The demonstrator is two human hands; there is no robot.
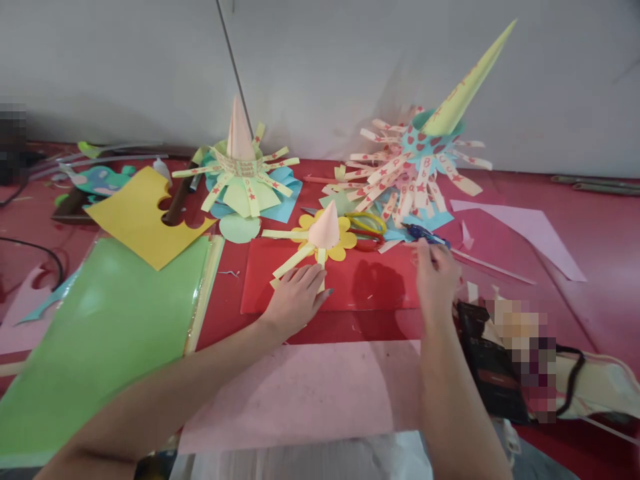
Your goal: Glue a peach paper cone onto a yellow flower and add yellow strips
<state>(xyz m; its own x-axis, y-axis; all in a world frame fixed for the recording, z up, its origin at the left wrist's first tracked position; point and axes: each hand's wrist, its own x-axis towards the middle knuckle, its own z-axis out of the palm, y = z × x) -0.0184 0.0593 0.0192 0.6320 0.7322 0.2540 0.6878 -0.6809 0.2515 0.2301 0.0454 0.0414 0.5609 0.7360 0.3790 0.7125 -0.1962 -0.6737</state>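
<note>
My left hand (297,300) lies flat with outstretched fingers on pale yellow paper strips (293,261). These strips stick out from under a yellow paper flower (347,241) with a pale pink paper cone (325,227) standing at its centre. The flower sits on a red board (385,280). To the right, my right hand (439,270) has its fingers closed at a slim blue pen-like tool (427,235) with a dark tip; its exact kind is unclear. Yellow-handled scissors (367,220) and red-handled scissors (367,241) lie just beyond the flower.
Two strip-fringed paper cone hats, one green (240,167) and one blue-topped (425,143), stand by the wall. Green sheets (130,320) and cut yellow paper (145,213) lie left. Pink sheets (310,393) are in front; a black box (493,367) is at right.
</note>
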